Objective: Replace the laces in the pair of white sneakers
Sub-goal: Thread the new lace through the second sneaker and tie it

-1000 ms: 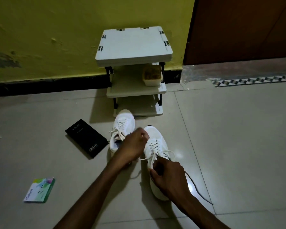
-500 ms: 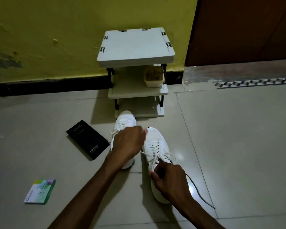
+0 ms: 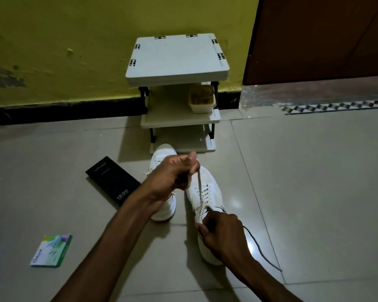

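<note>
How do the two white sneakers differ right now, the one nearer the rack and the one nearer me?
The near sneaker is being handled: the left hand pulls a white lace up from it and the right hand grips its opening. The far sneaker lies partly hidden behind the left hand. A dark lace trails from the near sneaker; none shows by the far sneaker. Both are white, toes toward the rack.

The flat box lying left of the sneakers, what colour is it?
The flat box is black with pale lettering; the head view shows it.
</note>
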### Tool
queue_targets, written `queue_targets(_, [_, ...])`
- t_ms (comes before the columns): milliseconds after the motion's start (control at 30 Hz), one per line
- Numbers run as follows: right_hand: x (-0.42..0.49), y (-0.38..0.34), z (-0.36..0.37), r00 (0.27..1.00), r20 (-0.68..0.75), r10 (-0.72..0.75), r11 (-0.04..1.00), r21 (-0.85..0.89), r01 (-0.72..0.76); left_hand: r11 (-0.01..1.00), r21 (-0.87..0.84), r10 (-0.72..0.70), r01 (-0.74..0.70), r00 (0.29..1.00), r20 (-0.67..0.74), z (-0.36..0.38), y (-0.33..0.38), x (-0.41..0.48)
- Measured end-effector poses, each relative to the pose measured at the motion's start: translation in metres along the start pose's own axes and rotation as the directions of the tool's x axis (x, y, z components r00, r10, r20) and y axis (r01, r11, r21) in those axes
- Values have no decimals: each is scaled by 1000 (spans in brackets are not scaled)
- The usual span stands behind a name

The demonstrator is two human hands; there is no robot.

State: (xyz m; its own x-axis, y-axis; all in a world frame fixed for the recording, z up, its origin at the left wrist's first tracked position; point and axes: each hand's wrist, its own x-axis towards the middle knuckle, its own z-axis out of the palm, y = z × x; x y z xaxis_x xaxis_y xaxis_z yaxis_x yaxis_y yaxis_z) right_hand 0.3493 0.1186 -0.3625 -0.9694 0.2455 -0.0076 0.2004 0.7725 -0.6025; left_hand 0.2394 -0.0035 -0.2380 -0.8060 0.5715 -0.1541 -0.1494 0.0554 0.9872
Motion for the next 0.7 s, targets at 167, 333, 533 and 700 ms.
queue_targets(167, [1,0,0,1000,15,-1,1000,9,1,829,524,-104,197,974,-202,9,-5,3])
queue_targets(333, [5,4,-17,996,-79,45,989,143,-33,771,578,12,268,902,-433,11,-24,5])
queue_targets(533, [7,17,-25,990,-129,-50,999,-4,50,831,526,-16,182,952,-305,11,-52,-1])
queue_targets(700, [17,22,-33,998,-55,-30,1000,-1,30,743,627,-31,235,948,-318,27,-76,-4])
